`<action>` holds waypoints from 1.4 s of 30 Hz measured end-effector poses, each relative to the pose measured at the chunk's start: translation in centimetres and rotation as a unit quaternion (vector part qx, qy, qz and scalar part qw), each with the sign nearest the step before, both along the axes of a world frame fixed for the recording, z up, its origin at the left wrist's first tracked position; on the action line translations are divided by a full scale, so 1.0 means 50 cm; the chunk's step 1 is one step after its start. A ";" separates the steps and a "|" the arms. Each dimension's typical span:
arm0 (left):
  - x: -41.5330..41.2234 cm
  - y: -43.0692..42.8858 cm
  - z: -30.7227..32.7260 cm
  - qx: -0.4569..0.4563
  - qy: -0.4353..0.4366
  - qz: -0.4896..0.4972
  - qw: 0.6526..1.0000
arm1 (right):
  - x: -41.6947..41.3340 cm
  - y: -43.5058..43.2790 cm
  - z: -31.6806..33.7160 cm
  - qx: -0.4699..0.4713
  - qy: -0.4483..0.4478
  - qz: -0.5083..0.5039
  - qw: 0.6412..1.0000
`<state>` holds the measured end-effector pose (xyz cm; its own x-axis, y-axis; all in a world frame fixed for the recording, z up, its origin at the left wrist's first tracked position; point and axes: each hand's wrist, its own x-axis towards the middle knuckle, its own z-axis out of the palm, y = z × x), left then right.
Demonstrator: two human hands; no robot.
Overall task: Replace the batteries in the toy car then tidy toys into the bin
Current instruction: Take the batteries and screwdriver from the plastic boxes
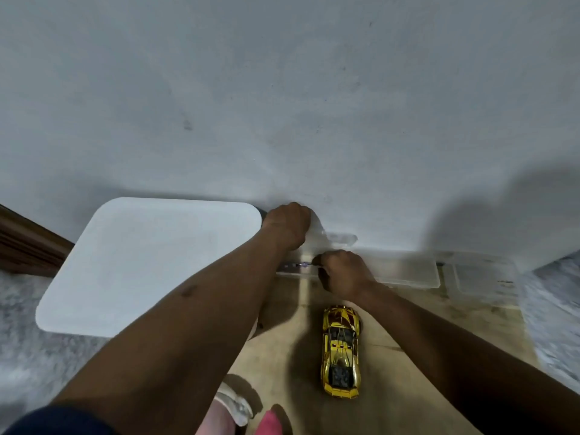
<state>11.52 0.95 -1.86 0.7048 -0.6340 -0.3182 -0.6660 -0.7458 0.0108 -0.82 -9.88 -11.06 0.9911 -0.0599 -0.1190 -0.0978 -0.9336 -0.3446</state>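
A shiny gold toy car (340, 350) stands on its wheels on the beige floor, nose toward the wall, just below my right hand. My right hand (343, 273) is closed, pinching a small thin tool (299, 264) whose tip points left inside a shallow clear plastic case (405, 271) by the wall. My left hand (287, 226) is closed over the raised clear lid (332, 238) of that case at its far left corner. No batteries are visible.
A large white rounded-square lid or top (150, 262) sits left of my hands, over grey carpet. A second clear container (485, 277) lies right of the case. White (235, 403) and pink (270, 422) toys lie at the bottom edge. A grey wall (282, 105) stands directly ahead.
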 end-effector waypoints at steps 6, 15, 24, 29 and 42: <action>0.010 0.000 -0.009 0.000 -0.003 -0.001 1.000 | 0.108 0.018 -0.032 0.002 0.090 -0.028 0.996; 0.014 0.006 -0.015 -0.017 -0.009 -0.011 1.000 | 0.076 0.014 -0.020 -0.067 0.024 0.061 0.996; -0.061 0.037 -0.034 0.034 -0.031 -0.028 0.999 | -0.110 -0.024 0.095 -0.043 0.012 0.029 0.999; -0.116 0.054 -0.076 0.045 -0.042 -0.026 0.998 | -0.166 -0.049 0.078 -0.049 0.032 -0.024 0.998; -0.279 0.086 -0.122 -0.046 0.043 0.034 0.997 | -0.232 -0.064 0.072 -0.032 0.078 -0.160 0.984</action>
